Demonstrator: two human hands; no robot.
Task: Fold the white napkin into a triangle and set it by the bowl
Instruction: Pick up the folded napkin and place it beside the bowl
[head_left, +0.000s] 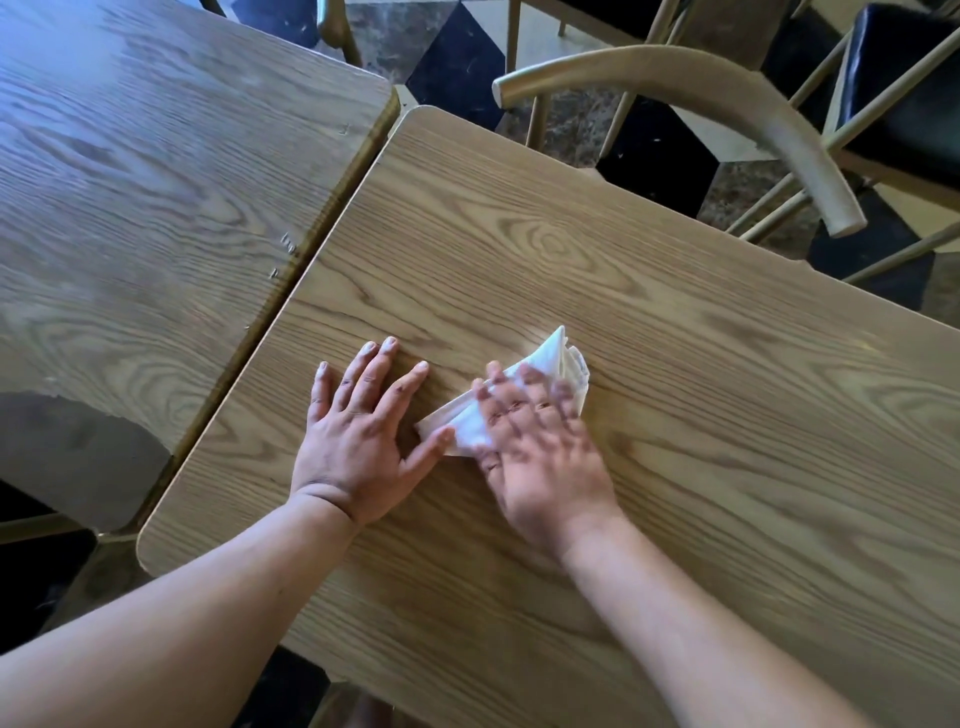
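Note:
The white napkin (551, 364) lies folded into a rough triangle on the wooden table (675, 395), its point aimed away from me. My right hand (540, 447) lies flat on top of it with fingers spread, blurred by motion, and covers its near part. Just left of the napkin, my left hand (358, 431) rests palm down on the table, fingers apart, with the thumb tip touching the napkin's left corner. No bowl is in view.
A second wooden table (156, 182) stands to the left across a narrow gap. A chair with a curved backrest (727, 98) stands beyond the far edge, and a black-seated chair (904, 88) sits at the top right.

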